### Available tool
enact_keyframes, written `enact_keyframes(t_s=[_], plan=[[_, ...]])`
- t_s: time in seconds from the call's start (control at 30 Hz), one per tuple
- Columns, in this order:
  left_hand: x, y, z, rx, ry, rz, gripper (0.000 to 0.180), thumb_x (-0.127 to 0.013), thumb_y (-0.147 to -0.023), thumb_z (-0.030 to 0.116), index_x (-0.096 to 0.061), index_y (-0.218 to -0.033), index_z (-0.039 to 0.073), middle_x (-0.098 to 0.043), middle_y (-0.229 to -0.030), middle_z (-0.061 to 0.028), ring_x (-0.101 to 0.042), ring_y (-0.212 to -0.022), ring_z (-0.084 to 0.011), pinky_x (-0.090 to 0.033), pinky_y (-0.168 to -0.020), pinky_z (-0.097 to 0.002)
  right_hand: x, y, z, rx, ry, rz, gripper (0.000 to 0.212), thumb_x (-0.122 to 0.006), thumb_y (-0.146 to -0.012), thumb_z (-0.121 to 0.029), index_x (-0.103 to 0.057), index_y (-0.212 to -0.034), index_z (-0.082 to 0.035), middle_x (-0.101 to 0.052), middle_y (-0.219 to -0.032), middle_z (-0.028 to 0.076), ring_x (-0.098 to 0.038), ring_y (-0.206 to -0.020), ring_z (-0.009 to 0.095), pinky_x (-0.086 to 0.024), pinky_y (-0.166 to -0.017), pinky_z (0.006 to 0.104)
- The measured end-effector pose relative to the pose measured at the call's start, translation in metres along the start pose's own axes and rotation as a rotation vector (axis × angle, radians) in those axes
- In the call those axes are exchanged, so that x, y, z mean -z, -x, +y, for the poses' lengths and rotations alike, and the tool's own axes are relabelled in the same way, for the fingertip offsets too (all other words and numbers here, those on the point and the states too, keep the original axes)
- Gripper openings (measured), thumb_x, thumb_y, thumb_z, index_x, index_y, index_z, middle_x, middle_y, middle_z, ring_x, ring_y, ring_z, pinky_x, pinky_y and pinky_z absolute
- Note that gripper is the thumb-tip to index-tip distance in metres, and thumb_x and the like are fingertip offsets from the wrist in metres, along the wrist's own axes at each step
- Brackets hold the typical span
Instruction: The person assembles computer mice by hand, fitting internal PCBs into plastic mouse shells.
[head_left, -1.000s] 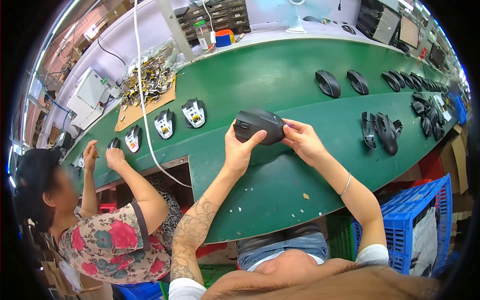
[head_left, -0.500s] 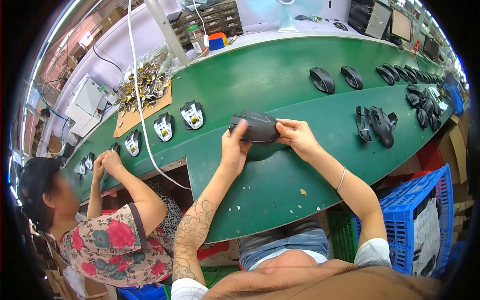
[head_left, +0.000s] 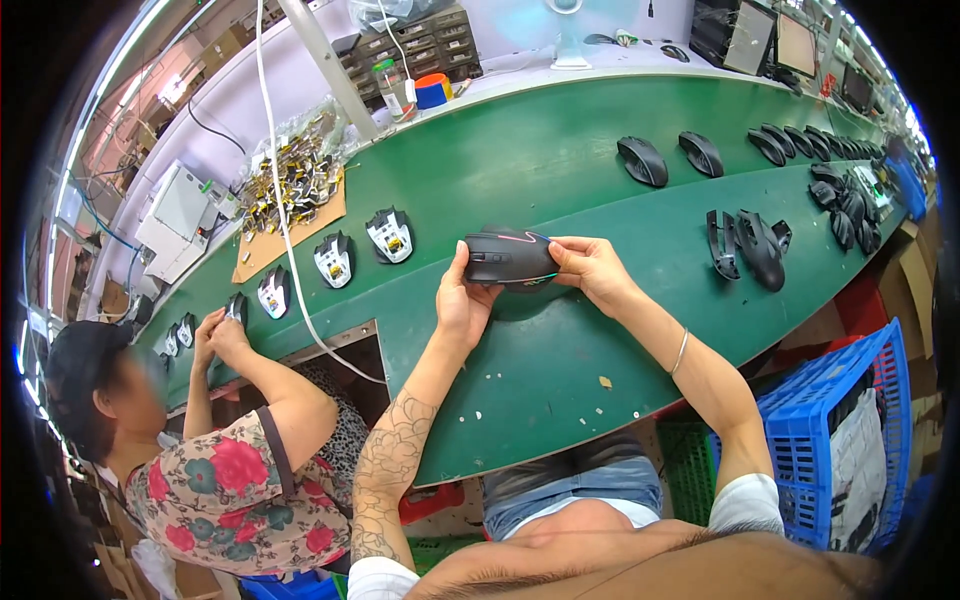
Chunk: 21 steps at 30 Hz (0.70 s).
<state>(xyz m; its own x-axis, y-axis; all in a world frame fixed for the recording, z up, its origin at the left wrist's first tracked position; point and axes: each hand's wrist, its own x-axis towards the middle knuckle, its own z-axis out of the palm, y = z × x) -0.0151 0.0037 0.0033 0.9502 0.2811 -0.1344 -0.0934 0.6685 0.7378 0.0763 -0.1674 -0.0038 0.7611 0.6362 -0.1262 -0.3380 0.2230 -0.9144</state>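
A black computer mouse (head_left: 512, 260) is held level between my two hands above the green worktop. Thin pink and cyan lines glow along its top and edge. My left hand (head_left: 465, 305) closes on the mouse's left end, thumb upright against it, the other fingers partly hidden underneath. At the opposite end, my right hand (head_left: 597, 277) pinches the mouse between thumb and fingers. Right of my hands, a black mouse shell (head_left: 762, 252) and a curved black side piece (head_left: 722, 245) lie on the worktop.
Open mouse bodies (head_left: 388, 236) form a row leading left to a co-worker's hands (head_left: 222, 338). Finished-looking black mice (head_left: 642, 161) line the far right. A white cable (head_left: 280, 200) hangs across the left. A blue crate (head_left: 800, 440) stands beside the worktop at right.
Coloured lines on the mouse have lit up. My left thumb has slid off its top to the left end, uncovering the wheel area. The co-worker's hands have shifted slightly.
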Motion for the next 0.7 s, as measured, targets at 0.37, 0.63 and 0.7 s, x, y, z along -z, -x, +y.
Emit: enact_keyframes(t_s=[0.37, 0.63, 0.7], plan=[[-0.005, 0.001, 0.006, -0.380, -0.656, -0.027, 0.058, -0.026, -0.094, 0.048, -0.035, -0.134, 0.006, -0.038, -0.138, -0.0116, -0.049, -0.117, -0.0272, -0.039, -0.093, -0.0391, 0.066, -0.030, -0.023, 0.267, 0.115, 0.586, 0.036, -0.071, -0.079, -0.025, -0.063, -0.101, 0.003, -0.065, -0.094, 0.011, -0.061, -0.083, 0.017, -0.050, -0.068, 0.0306], [-0.006, 0.004, 0.011, -0.383, -0.686, 0.013, 0.054, -0.031, -0.094, 0.043, -0.042, -0.128, 0.003, -0.042, -0.134, -0.0114, -0.053, -0.111, -0.0278, -0.042, -0.088, -0.0372, 0.077, -0.040, -0.020, 0.534, 0.959, 0.825, 0.031, -0.075, -0.068, -0.017, -0.060, -0.089, 0.000, -0.060, -0.070, 0.009, -0.058, -0.061, 0.020, -0.048, -0.060, 0.0325], [-0.010, 0.006, 0.013, -0.387, -0.706, 0.012, 0.054, -0.031, -0.093, 0.043, -0.043, -0.128, 0.003, -0.042, -0.134, -0.0111, -0.054, -0.111, -0.0274, -0.042, -0.088, -0.0366, 0.070, -0.039, -0.024, 0.425, 0.865, 0.785, 0.032, -0.076, -0.068, -0.016, -0.059, -0.090, 0.000, -0.061, -0.073, 0.009, -0.058, -0.061, 0.020, -0.048, -0.059, 0.0328]])
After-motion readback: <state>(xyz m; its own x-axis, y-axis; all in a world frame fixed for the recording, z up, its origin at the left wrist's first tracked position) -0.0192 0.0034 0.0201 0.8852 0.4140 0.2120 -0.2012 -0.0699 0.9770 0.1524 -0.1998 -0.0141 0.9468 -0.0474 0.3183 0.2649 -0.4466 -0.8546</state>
